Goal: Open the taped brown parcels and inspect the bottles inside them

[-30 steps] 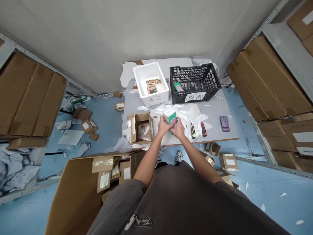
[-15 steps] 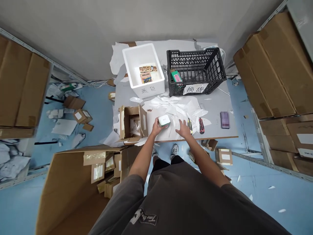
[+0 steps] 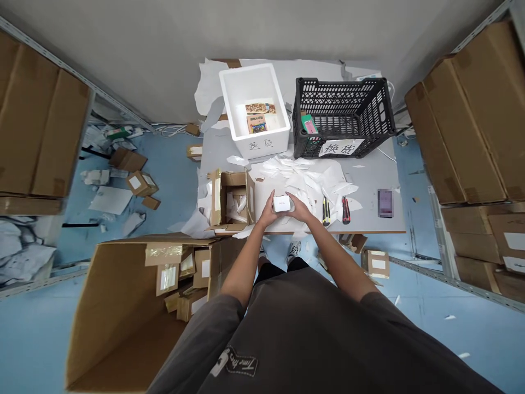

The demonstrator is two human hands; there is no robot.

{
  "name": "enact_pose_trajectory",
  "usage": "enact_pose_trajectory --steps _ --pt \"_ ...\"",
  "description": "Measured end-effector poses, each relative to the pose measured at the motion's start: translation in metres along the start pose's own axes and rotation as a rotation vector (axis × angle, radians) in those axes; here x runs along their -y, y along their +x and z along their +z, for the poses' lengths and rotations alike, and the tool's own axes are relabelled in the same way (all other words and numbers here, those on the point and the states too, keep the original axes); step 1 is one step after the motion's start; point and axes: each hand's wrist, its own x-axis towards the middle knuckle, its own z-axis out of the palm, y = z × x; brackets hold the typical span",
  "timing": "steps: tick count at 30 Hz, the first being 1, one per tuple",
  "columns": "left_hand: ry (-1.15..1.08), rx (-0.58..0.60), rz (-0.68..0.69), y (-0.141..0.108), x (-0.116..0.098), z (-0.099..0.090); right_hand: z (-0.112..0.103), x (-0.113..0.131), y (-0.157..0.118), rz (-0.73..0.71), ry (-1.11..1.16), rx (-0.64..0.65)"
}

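A small white box [image 3: 281, 203] with faint writing on its top face is held between my two hands near the table's front edge. My left hand [image 3: 268, 212] is closed around its left side. On the other side, my right hand [image 3: 298, 208] grips the box with its fingers along the right edge. Torn white paper [image 3: 301, 178] lies just beyond the hands. To the right rest a yellow-and-black utility knife [image 3: 326, 211] and a red-and-black one [image 3: 346, 210]. An open cardboard box [image 3: 217, 200] with paper scraps inside stands to the left.
At the back of the table [image 3: 369, 180] stand a white foam box [image 3: 262, 143] with packets inside and a black plastic crate [image 3: 344, 123] with a green box in it. A purple phone-like item [image 3: 385, 203] lies right. A large carton [image 3: 118, 306] holds small boxes beside me.
My right hand has moved left from the paper near the knives and now holds the box too. The box is turned, its green side no longer showing. The camera view has shifted slightly.
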Motion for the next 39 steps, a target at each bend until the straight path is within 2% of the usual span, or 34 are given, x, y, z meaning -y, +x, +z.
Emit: enact_pose_trajectory --steps 3,6,9,12,19,24,26,28,31,35,37,39 --pt "0.232 0.002 0.08 -0.004 -0.024 -0.013 0.01 0.003 0.014 0.004 0.056 -0.015" --pt "0.42 0.089 0.116 -0.005 -0.048 -0.025 0.012 0.002 0.015 0.019 0.064 -0.027" --pt "0.507 0.162 0.114 -0.003 -0.065 -0.032 0.012 0.001 0.01 0.026 0.068 -0.028" --pt "0.519 0.18 0.075 -0.001 -0.074 -0.033 0.014 0.004 0.006 0.052 0.068 -0.038" --pt "0.455 0.131 -0.013 -0.002 -0.076 -0.028 0.02 0.011 0.004 0.1 0.025 -0.086" --pt "0.497 -0.046 -0.194 -0.007 -0.079 -0.005 0.04 0.018 -0.001 0.177 0.014 -0.19" --pt "0.495 -0.059 -0.23 -0.005 -0.079 0.0 0.045 0.019 -0.008 0.198 0.009 -0.215" --pt "0.505 -0.006 -0.199 0.0 -0.078 -0.004 0.043 0.018 -0.016 0.192 -0.014 -0.177" --pt "0.548 0.157 -0.06 0.014 -0.076 -0.021 0.028 0.013 -0.024 0.131 -0.025 -0.094" --pt "0.55 0.363 0.093 0.032 -0.075 -0.045 0.005 0.014 -0.012 0.051 0.042 -0.041" --pt "0.525 0.384 0.092 0.032 -0.074 -0.051 0.003 0.018 0.001 0.053 0.07 -0.01" --pt "0.491 0.318 0.048 0.025 -0.073 -0.05 0.008 0.022 0.012 0.064 0.08 -0.003"
